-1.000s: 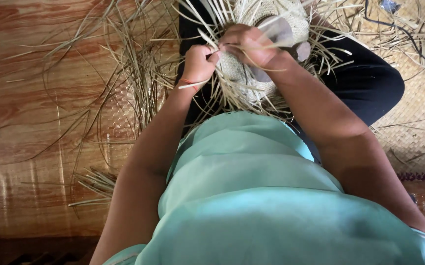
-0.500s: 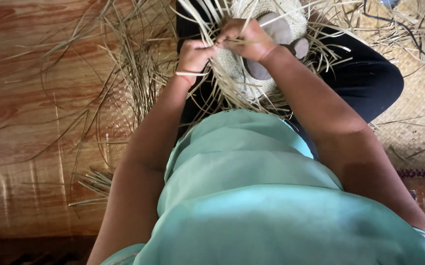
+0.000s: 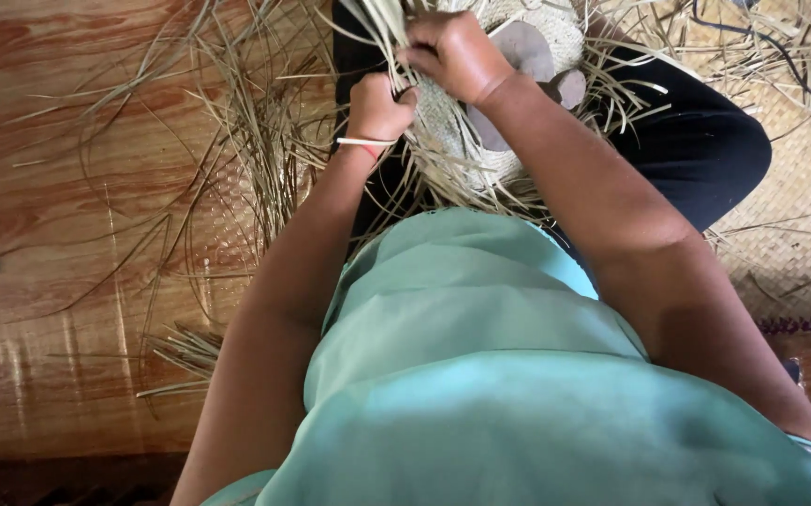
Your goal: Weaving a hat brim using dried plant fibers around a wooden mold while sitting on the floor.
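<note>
The left hand [image 3: 379,105] is fisted around pale dry straw strands [image 3: 382,28], keeping them taut; the right hand [image 3: 454,54] pinches strands against the round half-woven straw piece [image 3: 462,141] braced on the lap, beside loose straw [image 3: 246,159] within reach.

So there's a half-woven pale straw piece [image 3: 480,141] sitting in the lap, rounded, tightly plaited in the middle. Loose unwoven straw strands [image 3: 382,28] fan out from its edges in every direction, some bunched upward at the top.
</note>
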